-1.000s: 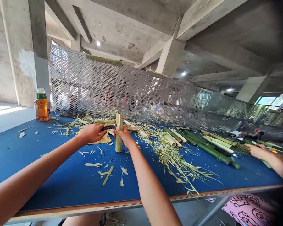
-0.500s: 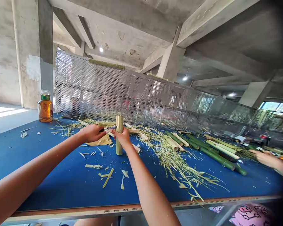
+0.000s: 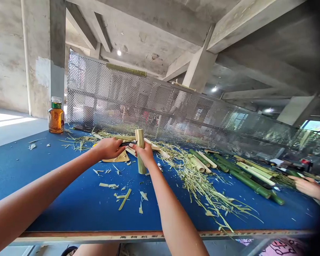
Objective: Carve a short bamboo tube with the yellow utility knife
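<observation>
An upright, peeled section of bamboo (image 3: 141, 164), pale and tube-like, stands in the grip of my right hand (image 3: 145, 153), whose fingers wrap round its middle. Closed around a small dark-handled knife (image 3: 127, 143) is my left hand (image 3: 110, 147); the tool points right and meets the bamboo's side near my right thumb. Its blade is mostly hidden by the fingers. A tan sheet (image 3: 116, 157) lies under and just behind my left hand. Pale shavings (image 3: 125, 199) are scattered on the blue table (image 3: 90, 213) in front of the bamboo.
An amber bottle (image 3: 56, 119) stands at the back left. Heaped green-yellow strips (image 3: 202, 192) spread right of my hands, with bamboo poles (image 3: 250, 183) beyond them. A perforated metal screen (image 3: 160, 103) borders the back. Another person's hand (image 3: 308, 186) is at far right.
The view has shifted slightly, so the scene sits further right. My hands keep hold of the bamboo and the knife; the knife's dark handle shows more plainly now.
</observation>
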`<state>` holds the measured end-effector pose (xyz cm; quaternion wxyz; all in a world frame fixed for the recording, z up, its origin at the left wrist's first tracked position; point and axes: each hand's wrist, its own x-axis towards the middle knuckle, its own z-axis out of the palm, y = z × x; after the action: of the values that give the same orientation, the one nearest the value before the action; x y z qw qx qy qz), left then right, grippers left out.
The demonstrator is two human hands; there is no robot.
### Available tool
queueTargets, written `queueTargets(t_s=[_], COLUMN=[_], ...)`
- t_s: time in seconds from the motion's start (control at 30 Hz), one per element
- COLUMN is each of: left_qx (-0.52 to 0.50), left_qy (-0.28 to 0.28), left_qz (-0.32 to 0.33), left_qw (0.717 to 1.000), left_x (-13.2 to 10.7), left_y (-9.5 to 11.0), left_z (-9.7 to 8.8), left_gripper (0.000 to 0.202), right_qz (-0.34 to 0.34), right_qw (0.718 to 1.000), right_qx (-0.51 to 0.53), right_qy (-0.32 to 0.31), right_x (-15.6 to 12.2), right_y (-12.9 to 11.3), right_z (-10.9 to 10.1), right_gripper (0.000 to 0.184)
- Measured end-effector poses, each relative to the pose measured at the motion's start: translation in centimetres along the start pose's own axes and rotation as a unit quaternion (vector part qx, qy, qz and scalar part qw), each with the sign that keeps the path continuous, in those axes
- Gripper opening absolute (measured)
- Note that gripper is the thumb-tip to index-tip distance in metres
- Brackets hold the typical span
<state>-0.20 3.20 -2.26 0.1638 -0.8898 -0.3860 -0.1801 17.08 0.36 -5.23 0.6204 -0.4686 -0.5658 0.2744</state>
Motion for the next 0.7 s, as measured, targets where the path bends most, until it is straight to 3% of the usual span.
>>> queueTargets(t_s=[0.7], left_qx=[0.022], left_qy=[0.005], left_qz=[-0.054], left_qw=[0.998], left_x=[0.4], left_y=[1.3], left_z=[0.0], left_gripper=[0.053], right_qz=[0.011], right_qw=[0.998], right_qx=[-0.009], right_qy=[0.069], right_x=[0.1], right_y=[-0.2], right_z=[0.6], right_gripper=[0.036])
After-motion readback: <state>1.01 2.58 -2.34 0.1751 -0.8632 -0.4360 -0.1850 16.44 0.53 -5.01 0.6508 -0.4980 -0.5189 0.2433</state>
